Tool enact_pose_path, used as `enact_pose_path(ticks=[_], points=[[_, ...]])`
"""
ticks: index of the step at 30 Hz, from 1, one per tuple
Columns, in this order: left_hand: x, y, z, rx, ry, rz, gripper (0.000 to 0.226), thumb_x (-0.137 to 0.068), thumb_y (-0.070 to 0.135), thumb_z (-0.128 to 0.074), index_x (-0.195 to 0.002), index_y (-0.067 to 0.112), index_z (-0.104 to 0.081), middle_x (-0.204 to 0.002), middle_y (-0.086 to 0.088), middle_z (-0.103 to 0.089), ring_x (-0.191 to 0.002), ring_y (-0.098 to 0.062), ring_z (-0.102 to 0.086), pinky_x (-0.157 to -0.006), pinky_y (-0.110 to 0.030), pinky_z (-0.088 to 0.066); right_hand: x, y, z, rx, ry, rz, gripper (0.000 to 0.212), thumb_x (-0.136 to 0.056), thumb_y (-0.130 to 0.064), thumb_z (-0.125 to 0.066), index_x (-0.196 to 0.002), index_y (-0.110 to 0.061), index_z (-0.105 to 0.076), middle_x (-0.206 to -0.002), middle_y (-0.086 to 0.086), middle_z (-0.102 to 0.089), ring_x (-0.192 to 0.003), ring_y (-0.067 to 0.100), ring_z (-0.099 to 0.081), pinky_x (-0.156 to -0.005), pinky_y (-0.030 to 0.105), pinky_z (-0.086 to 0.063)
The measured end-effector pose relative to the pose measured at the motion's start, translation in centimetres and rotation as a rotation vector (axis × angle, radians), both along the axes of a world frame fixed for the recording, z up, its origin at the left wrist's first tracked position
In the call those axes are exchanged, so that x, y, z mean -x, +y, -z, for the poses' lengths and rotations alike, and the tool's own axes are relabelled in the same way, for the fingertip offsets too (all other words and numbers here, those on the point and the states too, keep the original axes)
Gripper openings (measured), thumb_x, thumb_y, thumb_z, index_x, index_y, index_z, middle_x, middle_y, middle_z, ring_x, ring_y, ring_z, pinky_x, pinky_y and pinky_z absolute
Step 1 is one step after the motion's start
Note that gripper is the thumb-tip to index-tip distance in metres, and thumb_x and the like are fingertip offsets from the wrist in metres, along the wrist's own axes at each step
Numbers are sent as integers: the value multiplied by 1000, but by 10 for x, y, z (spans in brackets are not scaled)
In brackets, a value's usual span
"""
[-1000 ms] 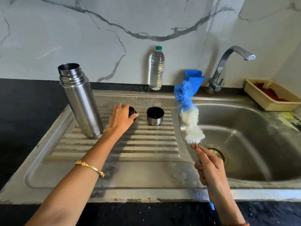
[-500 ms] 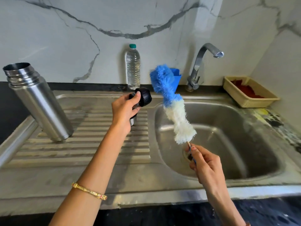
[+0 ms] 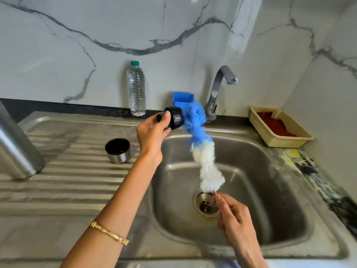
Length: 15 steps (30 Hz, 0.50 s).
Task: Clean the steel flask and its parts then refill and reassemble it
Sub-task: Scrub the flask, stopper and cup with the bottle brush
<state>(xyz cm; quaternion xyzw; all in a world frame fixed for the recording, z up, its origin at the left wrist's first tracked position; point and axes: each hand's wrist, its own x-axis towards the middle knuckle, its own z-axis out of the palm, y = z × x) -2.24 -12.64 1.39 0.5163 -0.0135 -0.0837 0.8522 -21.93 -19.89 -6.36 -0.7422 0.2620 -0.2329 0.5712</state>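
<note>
My left hand [image 3: 152, 132] grips the black flask stopper [image 3: 174, 118] above the sink's back left corner. My right hand [image 3: 234, 219] holds the handle of a bottle brush [image 3: 201, 149] with blue and white bristles, and its blue tip touches the stopper. The steel flask body [image 3: 15, 149] stands on the ribbed drainboard at the far left, its top cut off by the frame. The steel cup lid [image 3: 117, 150] sits mouth up on the drainboard [image 3: 67, 182], left of my left forearm.
The steel sink basin [image 3: 241, 171] with its drain [image 3: 205, 206] lies under the brush. A tap [image 3: 218, 89] stands behind it, beside a blue holder [image 3: 182, 98]. A water bottle [image 3: 136, 89] stands at the wall. A beige basket [image 3: 280, 127] sits at right.
My left hand picked the stopper off the drainboard and carried it right over the sink. The brush tip swung against the stopper. The view shifted right, revealing the cup lid.
</note>
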Motion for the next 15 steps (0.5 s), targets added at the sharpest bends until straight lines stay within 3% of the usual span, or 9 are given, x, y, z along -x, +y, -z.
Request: enact_pose_path(ticks=[3,7,12,15], points=[[-9,-7,-2,8,20,-33,11,-85,7,-65,-95,6,-62,-81,-1,-63,-80,-11,-62,-68,-15,-55,1,-8,3,-21,-4,-21,26,-80,-34,-52,-64,-15,-61,-40,-5,-32,-37,4,-27,-40,12,-25],[-6,-23,-7,-30,-37,13,12,-85,6,-64,-97,5,-62,-82,-2,-63,-77,-8,-61,-67,-14,-55,-29,-29,-18,-28,-40,-49,32,-96,-11,-47,-65,-7,-56,-43,-3,-32,-37,3,-24,-38,10,-23],[-22,-21,-2,32,95,-108,5,-85,6,-64,-88,4,-61,-83,-4,-62,-93,-19,-61,-69,-18,-55,-15,-24,-5,-142,-32,-79,31,-95,-10,-47,-68,-4,-60,-42,-3,-26,-34,3,-21,-35,9,-21],[-19,-21,-1,4,80,-34,16,-86,6,-63,-100,1,-61,-85,-5,-62,-89,-17,-61,-70,-19,-55,-17,-25,0,-141,-22,-55,31,-94,-10,-47,-67,-4,-60,-41,-4,-26,-33,3,-21,-35,9,-20]])
